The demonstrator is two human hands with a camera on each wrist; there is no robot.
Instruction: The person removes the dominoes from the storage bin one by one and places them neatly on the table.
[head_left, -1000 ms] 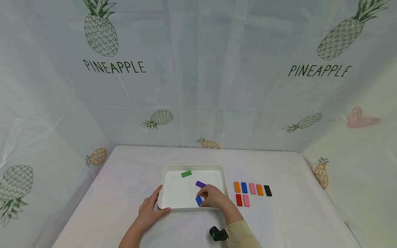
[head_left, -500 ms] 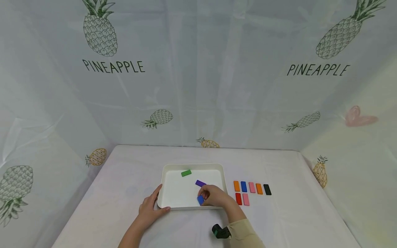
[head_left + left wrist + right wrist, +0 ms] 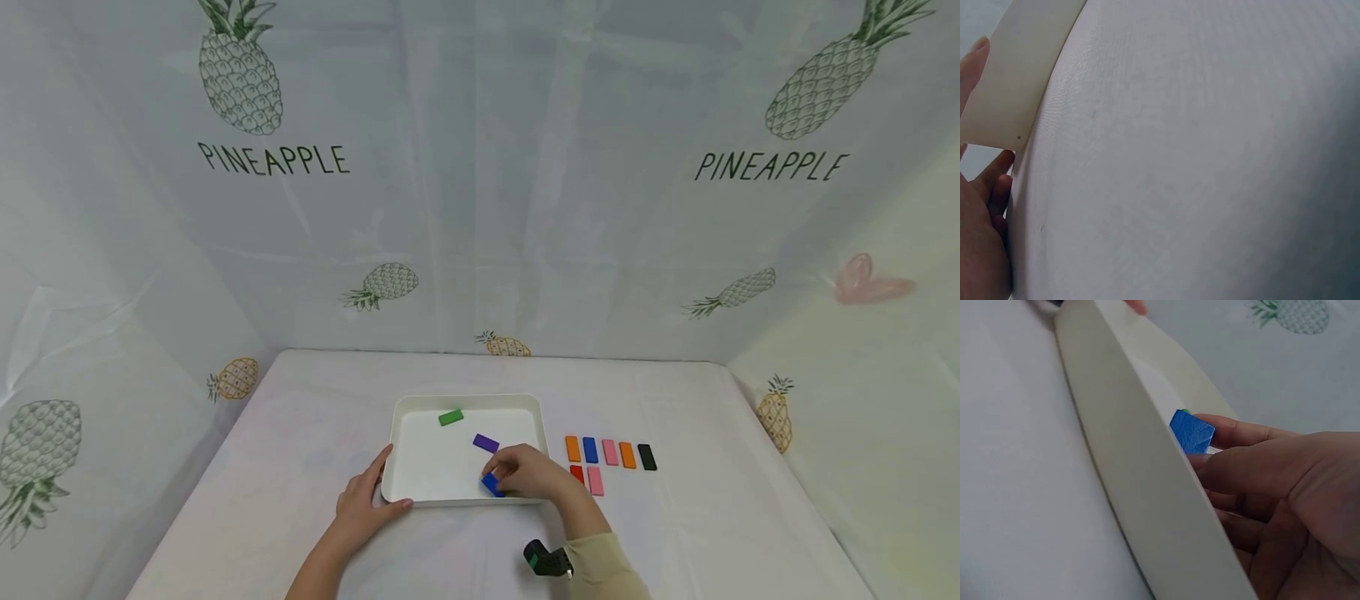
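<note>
1. The worktop (image 3: 720, 517) bore everything; its pale cover made the bright blocks easy to tell apart.

2. The tray (image 3: 431, 458) lay flat on it before the person, its low walls probably there to keep blocks from straying. The head view looked into its floor, while the wrist views caught mostly the outer face of a wall.

3. The left hand (image 3: 363, 504) had its grip spread around the tray's near-left corner, a finger along the side and the thumb at the near wall, presumably to steady it. The left wrist view added a fingertip low by the corner, which the head view hid.

4. The right hand (image 3: 531, 473) reached over the near-right part of the tray, its grip pinching the blue block (image 3: 491, 484) between thumb and finger, likely for fine control. The right wrist view showed the block tilted, with one face bare; whether it touched the floor, I could not tell.

5. The outer blocks (image 3: 611, 454) sat in two rows just right of the tray, five behind two, perhaps for easy reach. Only the head view had them.

6. The green block (image 3: 451, 417) lay by the far wall and the purple block (image 3: 486, 443) nearer the right hand, well apart.
</note>
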